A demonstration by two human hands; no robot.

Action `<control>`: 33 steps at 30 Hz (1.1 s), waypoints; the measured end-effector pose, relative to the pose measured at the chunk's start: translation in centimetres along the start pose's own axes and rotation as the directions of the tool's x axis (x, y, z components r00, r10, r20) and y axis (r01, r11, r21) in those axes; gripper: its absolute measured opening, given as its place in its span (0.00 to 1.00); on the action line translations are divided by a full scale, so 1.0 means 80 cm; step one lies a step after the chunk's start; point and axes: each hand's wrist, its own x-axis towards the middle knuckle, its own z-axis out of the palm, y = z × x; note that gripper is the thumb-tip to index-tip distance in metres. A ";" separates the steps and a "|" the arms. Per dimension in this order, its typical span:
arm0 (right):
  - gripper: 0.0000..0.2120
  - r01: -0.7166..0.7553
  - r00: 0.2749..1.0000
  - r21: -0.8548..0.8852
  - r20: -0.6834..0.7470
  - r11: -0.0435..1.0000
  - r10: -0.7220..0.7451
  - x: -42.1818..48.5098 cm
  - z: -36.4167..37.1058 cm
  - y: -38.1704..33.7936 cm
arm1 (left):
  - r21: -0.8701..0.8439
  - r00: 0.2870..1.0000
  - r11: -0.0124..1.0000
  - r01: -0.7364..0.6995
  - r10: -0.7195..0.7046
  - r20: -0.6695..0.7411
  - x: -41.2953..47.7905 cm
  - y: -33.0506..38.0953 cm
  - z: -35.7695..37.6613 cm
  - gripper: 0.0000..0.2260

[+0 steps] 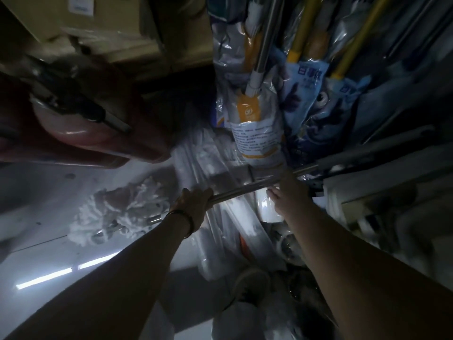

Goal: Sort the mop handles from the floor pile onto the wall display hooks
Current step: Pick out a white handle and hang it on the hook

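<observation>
Forearms of mine stretch down from the bottom edge, with a dark bracelet (187, 220) on the left wrist. My left grip (193, 201) is clenched round the steel mop handle (245, 190) near its lower end, just beside a white stringy mop head (117, 214) that lies on the pale floor (49, 266). My right grip (288, 190) grasps the same handle further up, thumb under the shaft. The handle slants from lower left up to the right, where a grey sleeve (367, 150) covers its far part. It crosses above the floor pile of plastic-wrapped mops (220, 168). Beyond the pile, bagged mops (255, 133) hang upright against the wall, some on yellow shafts (305, 23). Cardboard boxes (110, 28) sit at upper left. My shoe (250, 285) shows between my arms.
</observation>
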 end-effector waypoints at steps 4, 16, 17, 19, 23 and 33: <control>0.14 0.134 0.989 0.099 -0.081 0.986 -0.126 -0.047 0.000 -0.030 | -0.095 0.999 0.995 -0.037 0.041 0.035 -0.036 -0.003 -0.025 0.11; 0.17 0.399 0.917 0.051 -0.041 0.915 -0.397 -0.275 0.024 -0.150 | -0.322 0.986 0.946 -0.038 -0.018 -0.167 -0.162 0.074 -0.151 0.15; 0.17 0.444 0.895 0.039 -0.062 0.895 -0.441 -0.299 0.028 -0.158 | -0.354 0.978 0.932 -0.072 -0.003 -0.209 -0.171 0.089 -0.169 0.15; 0.17 0.555 0.826 -0.031 -0.098 0.831 -0.555 -0.345 0.033 -0.166 | -0.409 0.961 0.901 -0.146 0.032 -0.273 -0.192 0.120 -0.205 0.15; 0.17 0.665 0.733 -0.104 -0.094 0.739 -0.673 -0.438 0.024 -0.186 | -0.467 0.887 0.822 -0.327 0.096 -0.452 -0.246 0.183 -0.275 0.14; 0.13 0.858 0.504 -0.154 0.066 0.490 -0.861 -0.696 -0.024 -0.285 | -0.481 0.737 0.635 -0.605 0.218 -0.640 -0.401 0.320 -0.477 0.13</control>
